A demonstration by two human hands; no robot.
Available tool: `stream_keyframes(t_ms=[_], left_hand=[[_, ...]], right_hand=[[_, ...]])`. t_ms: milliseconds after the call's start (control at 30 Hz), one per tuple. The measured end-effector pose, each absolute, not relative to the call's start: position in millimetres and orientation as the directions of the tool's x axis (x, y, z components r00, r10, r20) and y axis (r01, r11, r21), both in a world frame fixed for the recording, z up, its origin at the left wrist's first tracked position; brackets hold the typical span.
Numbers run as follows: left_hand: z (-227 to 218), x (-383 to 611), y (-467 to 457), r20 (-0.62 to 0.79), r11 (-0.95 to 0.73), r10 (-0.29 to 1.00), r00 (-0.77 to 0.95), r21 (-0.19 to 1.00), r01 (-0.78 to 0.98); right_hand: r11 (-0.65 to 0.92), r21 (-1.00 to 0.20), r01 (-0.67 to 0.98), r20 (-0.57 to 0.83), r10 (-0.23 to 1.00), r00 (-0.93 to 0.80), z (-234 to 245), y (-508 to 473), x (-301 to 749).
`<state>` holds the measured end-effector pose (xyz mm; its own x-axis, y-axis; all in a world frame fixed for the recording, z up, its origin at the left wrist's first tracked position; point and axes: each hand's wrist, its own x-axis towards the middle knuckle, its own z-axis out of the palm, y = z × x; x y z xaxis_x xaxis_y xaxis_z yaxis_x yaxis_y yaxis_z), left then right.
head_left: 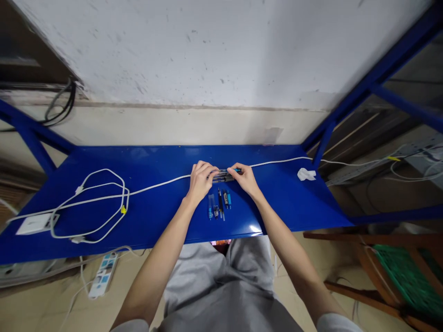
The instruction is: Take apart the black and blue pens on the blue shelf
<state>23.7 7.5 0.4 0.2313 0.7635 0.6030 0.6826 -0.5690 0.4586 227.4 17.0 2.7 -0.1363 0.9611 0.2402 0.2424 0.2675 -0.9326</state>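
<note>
Worn on the head, the camera looks forward and down over a nearby blue table toward the wall.

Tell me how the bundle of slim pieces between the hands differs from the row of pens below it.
Pose: the bundle lies sideways, while the row runs front to back.
Contact: the left hand and right hand hold the bundle; neither touches the row.
Color: the bundle looks mostly dark, while the row mixes clear, blue and black.
Both consist of long, slim pieces.

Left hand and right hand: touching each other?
Apart. The head view shows a gap between the left hand and the right hand, with dark pens visible between them.
</note>
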Motion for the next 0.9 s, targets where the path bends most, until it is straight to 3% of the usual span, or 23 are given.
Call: stream_keyframes(t_ms=[167,367,500,733,900], left_hand=[[3.2,24.5,5.2,0.646,-0.585,0.737,0.200,0.461,0.667],[6.4,26.4,5.4,0.605,-0.562,0.768,0.210,0.479,0.674],[3.0,26.1,9.0,0.578,-0.552,0.782,0.234,0.466,0.691],[2.8,22.9,10.3,0.588,-0.553,0.775,0.231,0.454,0.699],[9.9,15.2,-7.2,0.561,-0.604,0.756,0.338,0.396,0.692]], right_hand=[[0.311,-0.869,0.385,0.318,0.947,-0.047,6.6,9.3,222.6],[0.368,-0.894,0.255,0.365,0.929,-0.057,1.2,14.4,221.0],[0.420,-0.851,0.316,0.422,0.904,-0.067,-4.9,23.3,225.7],[0.517,-0.729,0.448,0.515,0.846,-0.139,-8.6,24.9,229.6],[0.540,-0.691,0.481,0.470,0.841,-0.269,-9.1,7.6,241.0]])
